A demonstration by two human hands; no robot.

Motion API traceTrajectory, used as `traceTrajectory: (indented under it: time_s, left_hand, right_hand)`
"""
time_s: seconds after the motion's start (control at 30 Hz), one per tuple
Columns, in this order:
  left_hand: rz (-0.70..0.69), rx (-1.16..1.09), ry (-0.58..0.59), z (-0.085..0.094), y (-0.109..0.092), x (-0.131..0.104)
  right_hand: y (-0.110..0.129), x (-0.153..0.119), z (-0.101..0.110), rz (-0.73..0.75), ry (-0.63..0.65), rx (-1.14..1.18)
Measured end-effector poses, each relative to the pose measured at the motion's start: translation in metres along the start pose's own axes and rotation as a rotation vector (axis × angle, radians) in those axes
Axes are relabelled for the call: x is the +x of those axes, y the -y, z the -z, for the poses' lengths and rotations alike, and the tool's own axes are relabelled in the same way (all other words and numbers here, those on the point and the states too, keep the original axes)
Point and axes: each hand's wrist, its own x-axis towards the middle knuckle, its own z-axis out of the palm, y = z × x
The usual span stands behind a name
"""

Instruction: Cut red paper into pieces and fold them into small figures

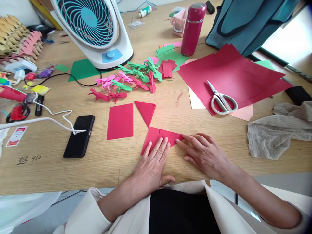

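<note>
A folded sheet of red paper (152,135) lies on the table in front of me, one side drawn out to a point at the right. My left hand (154,159) rests flat on it with the fingers stretched out, covering its lower middle. At the pointed right corner, the fingertips of my right hand (202,149) touch the paper; its fingers are extended and the thumb lies apart below. Just beyond are a red paper rectangle (120,121) and a folded red triangle (146,112).
Several folded paper figures (129,76) lie behind, near a fan (97,35). Scissors (221,99) sit on large red sheets (234,71) at right. A phone (79,136) is at left, a cloth (275,133) at far right. A flask (193,29) and blue bag (246,26) stand behind.
</note>
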Motion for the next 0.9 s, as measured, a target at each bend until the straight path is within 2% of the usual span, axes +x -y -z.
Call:
traceTrajectory:
  time_s: [0.3, 0.53, 0.63, 0.77, 0.9]
  left_hand:
    - [0.036, -0.014, -0.071, -0.008, 0.011, -0.040]
    - [-0.013, 0.009, -0.136, -0.011, 0.015, -0.049]
    - [-0.049, -0.001, -0.213, -0.011, 0.014, -0.053]
    - [-0.055, -0.025, -0.382, -0.015, 0.011, -0.057]
    - [-0.077, 0.003, -0.479, -0.020, 0.005, -0.058]
  right_hand:
    - [0.002, -0.005, -0.005, -0.027, -0.013, 0.035]
    - [0.006, -0.012, -0.008, 0.000, -0.056, 0.066]
    - [0.015, -0.020, -0.003, 0.065, -0.081, 0.095]
    - [0.029, -0.031, 0.003, 0.189, -0.138, 0.130]
    - [0.040, -0.034, -0.002, 0.263, -0.201, 0.114]
